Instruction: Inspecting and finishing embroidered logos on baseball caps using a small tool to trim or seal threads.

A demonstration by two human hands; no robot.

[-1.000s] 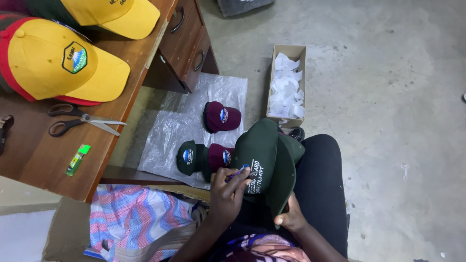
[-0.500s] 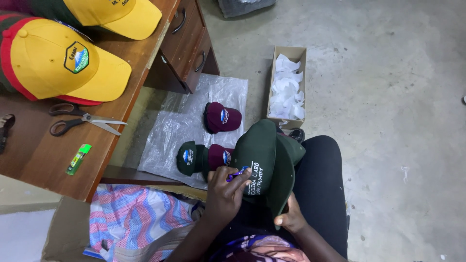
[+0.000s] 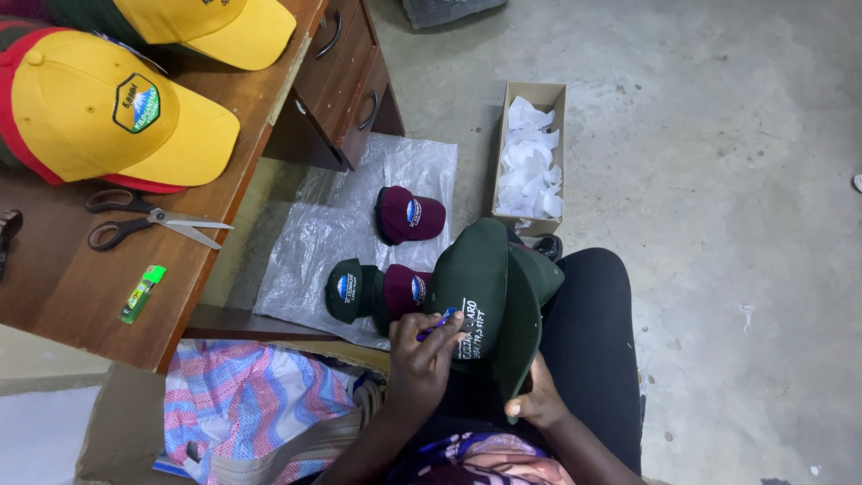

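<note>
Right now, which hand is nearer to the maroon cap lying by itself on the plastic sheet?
Left. The left hand works at the green cap's side, closer to the maroon cap; the right hand grips the brim, farther away.

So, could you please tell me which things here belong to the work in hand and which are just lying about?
In hand: dark green cap, held by right hand; blue tool in left hand.

Lying about: scissors, green lighter, yellow caps, maroon cap, box of white scraps.
</note>
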